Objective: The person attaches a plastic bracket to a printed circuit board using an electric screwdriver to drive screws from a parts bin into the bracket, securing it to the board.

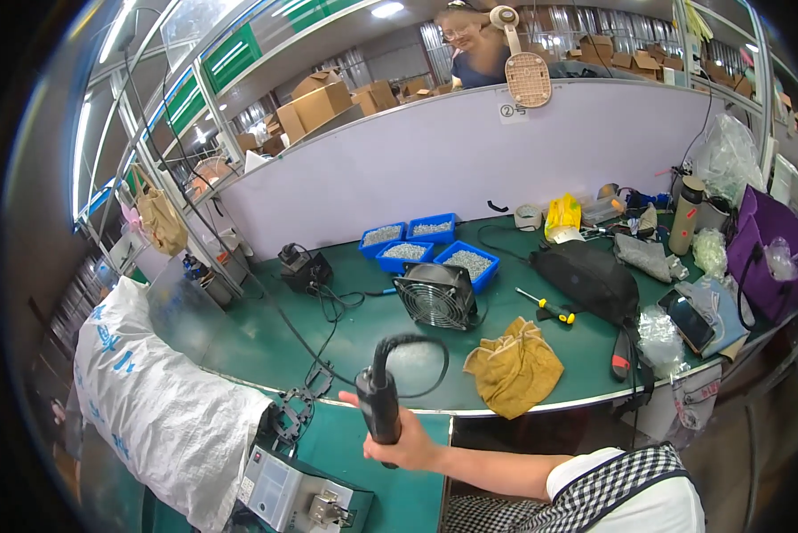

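Observation:
Reaching in from the lower right, my right hand (408, 441) grips a black electric screwdriver (380, 404) by its body; one finger points out to the left. A black cord loops from the tool's top. Below the hand stands a grey box-shaped machine (283, 487) with a metal mechanism on top, perhaps a screw feeder. Beside it, black plastic parts (291, 416) lie at the mouth of a large white woven sack (155, 391). My left hand is out of view.
On the green bench sit blue trays of small screws (470, 264), a fan (436, 298), a mustard cloth (514, 367), a yellow-handled screwdriver (546, 306) and a black bag (586, 280). A purple bag (777, 253) and phone (689, 322) are at right. A person (477, 53) is behind the partition.

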Demonstrator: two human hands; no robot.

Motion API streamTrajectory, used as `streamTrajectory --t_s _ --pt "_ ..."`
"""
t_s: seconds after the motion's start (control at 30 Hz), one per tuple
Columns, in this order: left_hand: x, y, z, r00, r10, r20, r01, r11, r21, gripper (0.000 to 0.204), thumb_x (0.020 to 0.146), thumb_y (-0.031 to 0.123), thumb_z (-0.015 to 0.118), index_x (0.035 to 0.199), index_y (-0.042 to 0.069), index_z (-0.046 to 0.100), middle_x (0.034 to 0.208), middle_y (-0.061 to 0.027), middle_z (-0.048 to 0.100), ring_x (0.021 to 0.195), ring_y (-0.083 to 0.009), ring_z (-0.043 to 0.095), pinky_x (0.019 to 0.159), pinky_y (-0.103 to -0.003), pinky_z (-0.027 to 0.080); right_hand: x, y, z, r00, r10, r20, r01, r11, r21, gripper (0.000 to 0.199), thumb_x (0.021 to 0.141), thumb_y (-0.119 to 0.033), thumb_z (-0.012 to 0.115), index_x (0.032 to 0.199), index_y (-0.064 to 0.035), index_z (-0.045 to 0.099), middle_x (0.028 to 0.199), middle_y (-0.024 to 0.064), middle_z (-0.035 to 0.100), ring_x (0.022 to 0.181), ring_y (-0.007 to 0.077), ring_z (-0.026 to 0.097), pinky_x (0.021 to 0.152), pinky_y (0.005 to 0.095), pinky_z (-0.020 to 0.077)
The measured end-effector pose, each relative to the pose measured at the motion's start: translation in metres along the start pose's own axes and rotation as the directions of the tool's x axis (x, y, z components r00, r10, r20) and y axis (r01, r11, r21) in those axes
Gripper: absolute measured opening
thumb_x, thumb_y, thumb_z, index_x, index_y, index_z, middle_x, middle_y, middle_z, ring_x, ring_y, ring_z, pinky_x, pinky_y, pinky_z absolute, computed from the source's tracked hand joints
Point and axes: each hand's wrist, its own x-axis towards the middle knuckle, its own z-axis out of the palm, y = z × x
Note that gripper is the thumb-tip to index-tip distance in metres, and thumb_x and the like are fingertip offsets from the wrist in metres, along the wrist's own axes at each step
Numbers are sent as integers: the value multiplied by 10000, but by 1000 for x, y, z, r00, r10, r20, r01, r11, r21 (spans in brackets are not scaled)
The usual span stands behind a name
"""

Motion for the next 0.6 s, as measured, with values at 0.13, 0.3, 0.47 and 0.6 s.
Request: streamTrajectory --t_s 0.13,0.3,0.47,0.6 --pt "3 -5 -3 1000 2 -3 -2 998 -64 752 539 164 819 1132 -97 438 1051 -172 536 875 -252 513 764 -348 427 2 3 -11 998 50 -32 -50 999 -11 707 710 16 537 1333 -23 204 1357 103 340 634 111 562 615 252 481" --pt "-1 12 -1 1000 -16 -11 16 1000 23 697 540 106 809 1118 -73 463 1022 -148 542 838 -225 511 709 -334 444 -10 32 -26 961 213 -179 -220 975 -18 634 679 30 539 1275 -25 329 1292 74 415 599 110 558 574 251 480" --pt "14 -14 0 999 36 0 -36 999 -10 530 548 121 809 983 -37 549 848 -87 569 691 -156 499 575 -297 426 -2 8 -19 986 118 -118 -120 993 -5 765 688 15 545 1354 -68 178 1335 121 367 622 128 579 606 261 485" --pt "22 -27 6 993 115 -3 -116 992 -43 462 560 146 809 927 -14 578 764 -53 569 590 -114 464 497 -278 384 2 -11 -18 995 3 -98 -3 1000 5 828 693 3 548 1375 -102 92 1341 177 336 613 140 583 606 260 484"
